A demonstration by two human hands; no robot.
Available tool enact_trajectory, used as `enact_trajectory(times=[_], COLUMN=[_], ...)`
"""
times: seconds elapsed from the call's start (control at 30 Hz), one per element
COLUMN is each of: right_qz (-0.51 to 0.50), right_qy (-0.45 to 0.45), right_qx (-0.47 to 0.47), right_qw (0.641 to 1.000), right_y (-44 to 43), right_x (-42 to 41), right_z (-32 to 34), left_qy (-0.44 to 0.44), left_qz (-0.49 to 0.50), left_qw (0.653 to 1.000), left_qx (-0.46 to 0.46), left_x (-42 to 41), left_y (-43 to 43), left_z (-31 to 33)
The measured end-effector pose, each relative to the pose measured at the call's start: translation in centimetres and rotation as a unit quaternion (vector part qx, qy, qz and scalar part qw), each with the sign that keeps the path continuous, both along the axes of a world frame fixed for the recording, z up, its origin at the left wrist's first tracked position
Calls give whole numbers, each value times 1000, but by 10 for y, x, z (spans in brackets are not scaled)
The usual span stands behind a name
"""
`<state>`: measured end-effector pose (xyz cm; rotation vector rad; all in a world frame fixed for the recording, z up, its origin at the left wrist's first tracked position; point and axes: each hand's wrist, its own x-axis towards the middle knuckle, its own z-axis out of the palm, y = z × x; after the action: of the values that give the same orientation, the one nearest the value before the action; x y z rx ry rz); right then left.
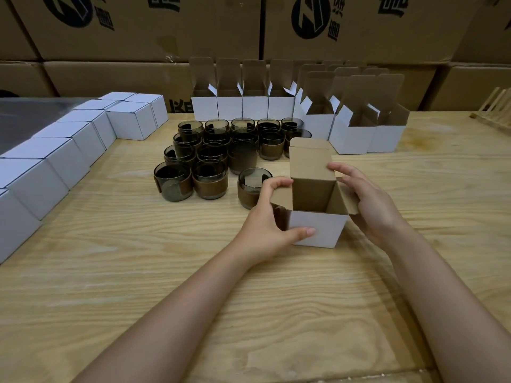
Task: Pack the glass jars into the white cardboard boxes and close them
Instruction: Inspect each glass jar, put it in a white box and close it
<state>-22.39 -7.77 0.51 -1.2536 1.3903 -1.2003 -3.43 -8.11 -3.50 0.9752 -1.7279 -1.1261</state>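
Note:
An open white cardboard box stands on the wooden table in front of me, lid up, nothing visible inside it. My left hand grips its left side flap, thumb on the white front. My right hand holds the right flap, fingers touching the raised lid. A dark glass jar with a brown sleeve stands just left of the box, partly hidden by my left hand. Several more jars cluster behind it.
Open white boxes line the back of the table, with more at the back right. Closed white boxes run in a row along the left. Big brown cartons form a wall behind. A wooden rack sits far right.

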Motion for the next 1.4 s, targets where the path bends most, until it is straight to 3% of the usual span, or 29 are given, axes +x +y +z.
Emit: enact_trajectory(times=[0.07,0.13,0.2,0.27,0.33,0.4,0.47,0.57,0.63,0.73,0.8,1.0,1.2,1.3,1.4], right_qz=[3,-22,-78,-157,-172,-77,49,192,245,272,276,226,180,166,189], right_qy=[47,171,345,449,457,438,459,572,625,668,667,595,500,518,571], right_qx=[-6,-8,-23,-124,-232,-276,-256,-123,-8,24,3,-43,-111,-112,-42], right_qw=[999,985,935,871,842,852,849,788,741,692,692,770,840,832,798], right_y=[1,1,3,9,12,4,-11,-42,-61,-78,-83,-83,-68,-54,-41], right_x=[0,0,3,14,33,57,81,107,117,127,128,121,108,90,67], right_z=[4,10,16,26,41,57,67,73,73,72,70,73,121,148,160], left_qy=[1,-1,2,5,10,14,13,-17,-29,-43,-44,-17,19,22,37], left_qz=[-3,-7,-14,-17,-19,-18,-11,-2,2,14,17,-2,-33,-27,-21], left_qw=[1000,1000,1000,1000,1000,1000,999,1000,999,999,999,1000,999,999,998], left_qx=[-4,-4,3,5,9,20,27,23,14,4,-1,12,30,38,43], left_x=[1,1,1,1,1,1,0,0,0,0,0,2,4,4,5], left_y=[-1,-2,-3,-3,-3,-4,-5,-7,-8,-7,-7,-8,-9,-8,-9], left_z=[0,0,0,0,-1,-1,-2,-5,-6,-5,-4,-4,-7,-5,-5])
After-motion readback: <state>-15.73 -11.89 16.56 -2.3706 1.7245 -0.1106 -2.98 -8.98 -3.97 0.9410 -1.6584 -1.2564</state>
